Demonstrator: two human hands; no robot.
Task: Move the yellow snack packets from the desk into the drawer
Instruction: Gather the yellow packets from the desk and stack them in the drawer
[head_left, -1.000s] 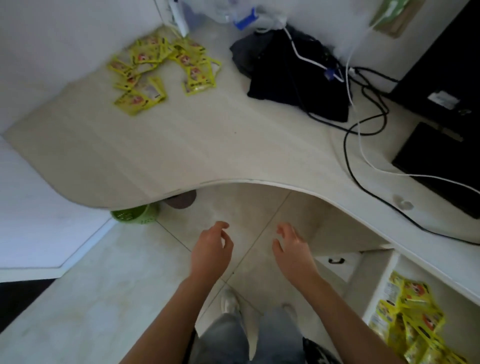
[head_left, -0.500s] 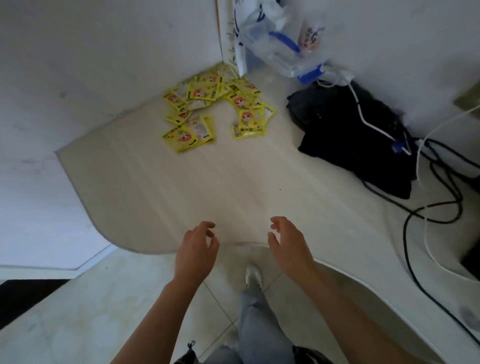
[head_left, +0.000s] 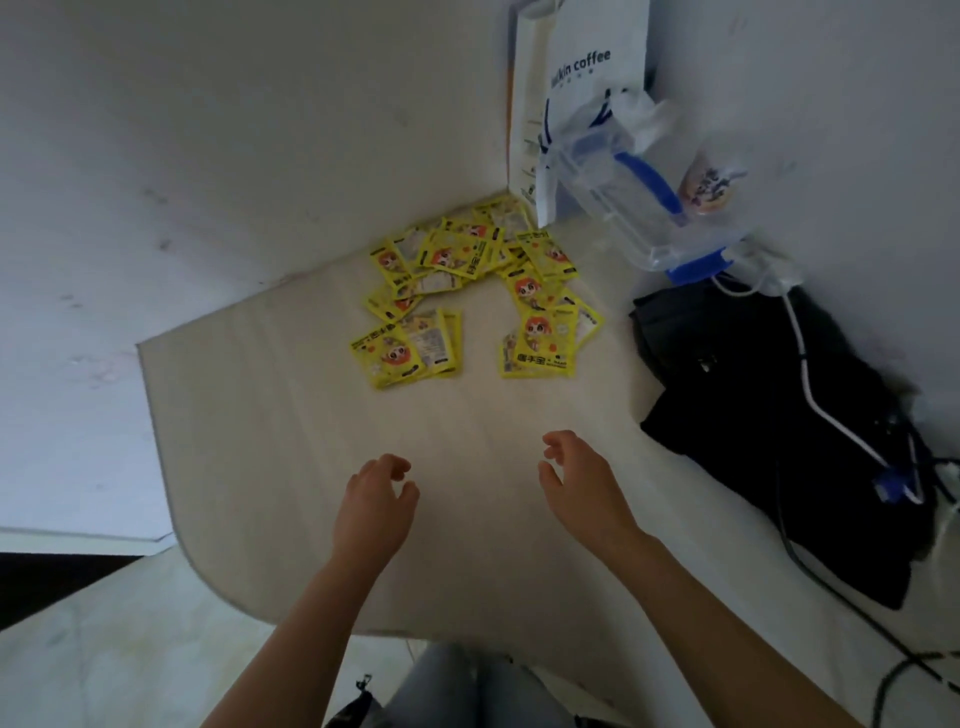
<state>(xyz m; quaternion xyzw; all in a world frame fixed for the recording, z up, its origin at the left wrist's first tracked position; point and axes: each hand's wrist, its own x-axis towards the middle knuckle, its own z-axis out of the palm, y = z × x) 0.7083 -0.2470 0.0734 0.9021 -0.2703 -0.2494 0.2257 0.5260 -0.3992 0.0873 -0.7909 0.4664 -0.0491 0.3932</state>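
Note:
Several yellow snack packets (head_left: 470, 293) lie scattered in the far corner of the pale wooden desk (head_left: 291, 426), some overlapping. My left hand (head_left: 371, 506) hovers over the desk in front of them, fingers loosely curled, holding nothing. My right hand (head_left: 582, 480) hangs beside it, also empty with relaxed fingers. Both hands are well short of the nearest packets. The drawer is out of view.
A white coffee paper bag (head_left: 582, 78) stands in the corner behind the packets. A clear plastic container with blue parts (head_left: 639, 208) lies right of it. A black bag (head_left: 779, 415) with white and black cables (head_left: 810, 384) fills the desk's right side. Walls close off the left and back.
The view has swung from the desk's front edge and open drawer to the packet corner. Both empty hands have moved forward from over the floor to above the desk.

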